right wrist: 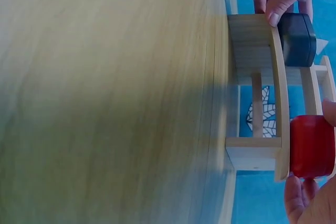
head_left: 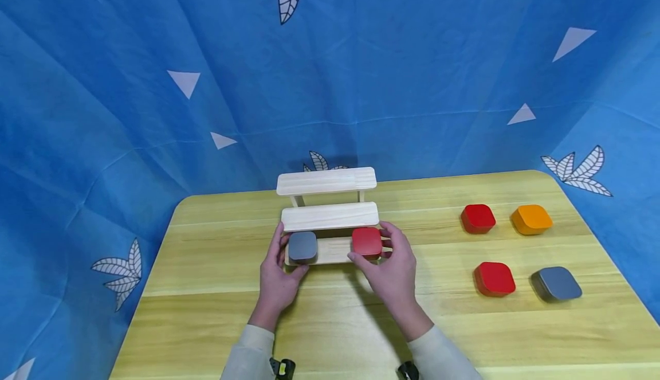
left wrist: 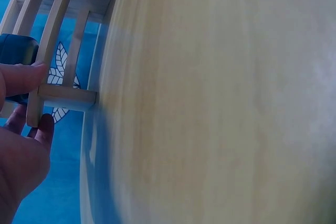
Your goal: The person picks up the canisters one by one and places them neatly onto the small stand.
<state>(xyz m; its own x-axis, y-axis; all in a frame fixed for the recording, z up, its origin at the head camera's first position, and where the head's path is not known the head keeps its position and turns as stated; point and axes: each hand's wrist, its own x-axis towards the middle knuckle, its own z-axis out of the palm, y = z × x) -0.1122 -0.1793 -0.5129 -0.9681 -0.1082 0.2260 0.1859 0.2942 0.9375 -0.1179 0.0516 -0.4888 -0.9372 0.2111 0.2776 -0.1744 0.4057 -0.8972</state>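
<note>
A three-tier wooden rack (head_left: 330, 216) stands near the table's back edge. On its lowest tier a dark grey rounded block (head_left: 302, 247) sits at the left end and a red rounded block (head_left: 367, 242) at the right end. My left hand (head_left: 278, 279) grips the tier's left end beside the grey block; its thumb (left wrist: 26, 77) lies along the front edge, with fingers round the end. With thumb in front and fingers at the right side, my right hand (head_left: 394, 268) holds the red block. In the right wrist view, that red block (right wrist: 312, 146) rests on the tier.
To the right on the wooden table (head_left: 216, 322) lie two red blocks (head_left: 478, 219), an orange block (head_left: 531, 220) and another grey block (head_left: 557, 284). A blue patterned cloth (head_left: 412, 70) hangs behind the table and along its sides.
</note>
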